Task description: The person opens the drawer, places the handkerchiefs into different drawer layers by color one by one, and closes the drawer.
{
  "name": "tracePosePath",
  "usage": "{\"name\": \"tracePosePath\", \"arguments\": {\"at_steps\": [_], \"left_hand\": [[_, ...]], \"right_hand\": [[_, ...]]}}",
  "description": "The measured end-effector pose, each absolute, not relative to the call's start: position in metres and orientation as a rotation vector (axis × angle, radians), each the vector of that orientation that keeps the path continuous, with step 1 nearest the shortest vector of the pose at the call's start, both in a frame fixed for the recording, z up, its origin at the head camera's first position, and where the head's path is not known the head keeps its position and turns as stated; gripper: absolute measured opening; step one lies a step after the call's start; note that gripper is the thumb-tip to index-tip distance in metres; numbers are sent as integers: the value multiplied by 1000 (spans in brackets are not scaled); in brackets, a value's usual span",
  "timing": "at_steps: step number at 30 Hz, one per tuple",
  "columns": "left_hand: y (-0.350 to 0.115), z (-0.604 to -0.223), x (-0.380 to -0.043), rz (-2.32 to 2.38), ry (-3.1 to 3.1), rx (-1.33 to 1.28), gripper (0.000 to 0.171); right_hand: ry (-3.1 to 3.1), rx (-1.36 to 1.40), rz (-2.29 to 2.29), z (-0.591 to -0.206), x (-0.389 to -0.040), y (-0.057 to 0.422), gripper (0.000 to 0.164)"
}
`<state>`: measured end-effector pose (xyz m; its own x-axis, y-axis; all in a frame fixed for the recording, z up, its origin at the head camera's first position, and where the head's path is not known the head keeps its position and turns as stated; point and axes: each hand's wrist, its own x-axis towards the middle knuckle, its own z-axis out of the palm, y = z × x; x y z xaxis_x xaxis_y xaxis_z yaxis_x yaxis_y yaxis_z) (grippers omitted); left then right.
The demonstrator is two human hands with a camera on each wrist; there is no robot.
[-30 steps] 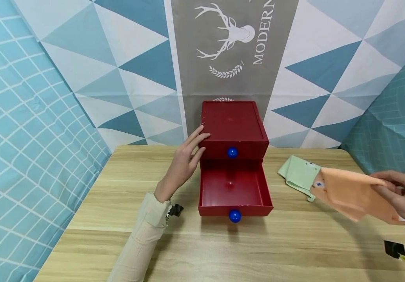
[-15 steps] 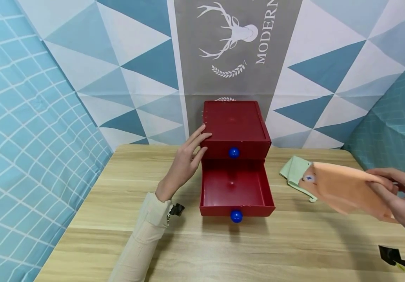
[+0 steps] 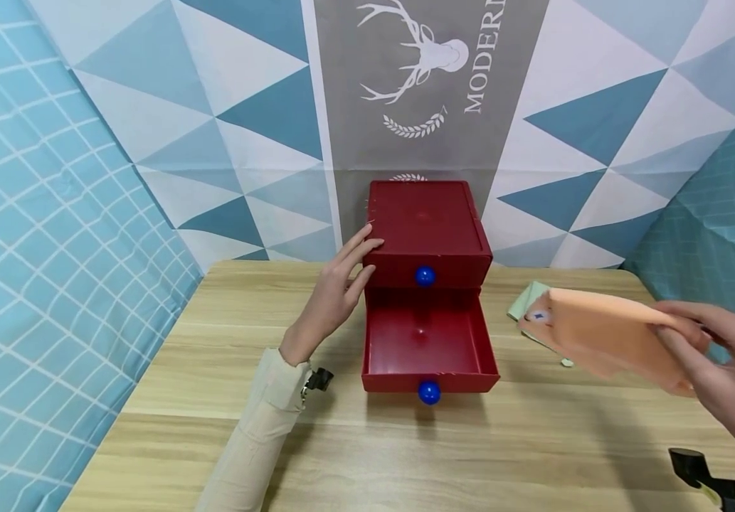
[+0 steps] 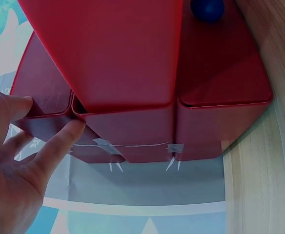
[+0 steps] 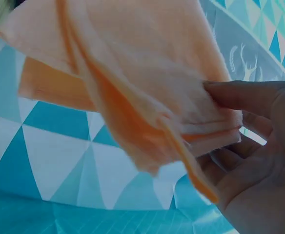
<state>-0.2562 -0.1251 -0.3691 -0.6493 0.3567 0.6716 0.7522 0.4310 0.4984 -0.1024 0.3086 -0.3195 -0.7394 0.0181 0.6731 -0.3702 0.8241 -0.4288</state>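
A folded orange cloth [image 3: 604, 331] with a small face design hangs from my right hand [image 3: 719, 355], which pinches one end between thumb and fingers. In the right wrist view the thumb presses on the orange cloth [image 5: 147, 53] and its loose folds droop. Partly hidden behind it, a green cloth [image 3: 529, 299] lies on the table. My left hand [image 3: 335, 299] rests its extended fingers against the left side of a red drawer cabinet [image 3: 427, 217]. A pulled-out drawer [image 3: 418, 341] below the top one shows a bare inside and a blue knob [image 3: 429, 392].
Wood-grain table [image 3: 245, 441] lies under everything. The left wrist view shows a further drawer [image 4: 223, 58] at the cabinet's bottom, pushed in. A patterned cloth backdrop [image 3: 265, 121] stands behind the cabinet, with blue sheets at both sides.
My right hand has moved left with the orange cloth, which now covers more of the green cloth. The left hand and the pulled-out drawer stay in place.
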Motion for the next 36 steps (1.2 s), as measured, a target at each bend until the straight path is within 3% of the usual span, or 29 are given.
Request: {"name": "tracePosePath", "arguments": {"at_steps": [10, 27, 36], "left_hand": [[-126, -368, -258, -1107, -2217, -941, 44], [-123, -369, -257, -1129, -2202, -947, 43], [-125, -370, -258, -1102, -2198, -937, 44]], "right_hand": [[-2166, 439, 687, -313, -102, 276, 29], [-2019, 737, 871, -283, -127, 221, 18], [-2069, 795, 927, -296, -146, 189, 40]]}}
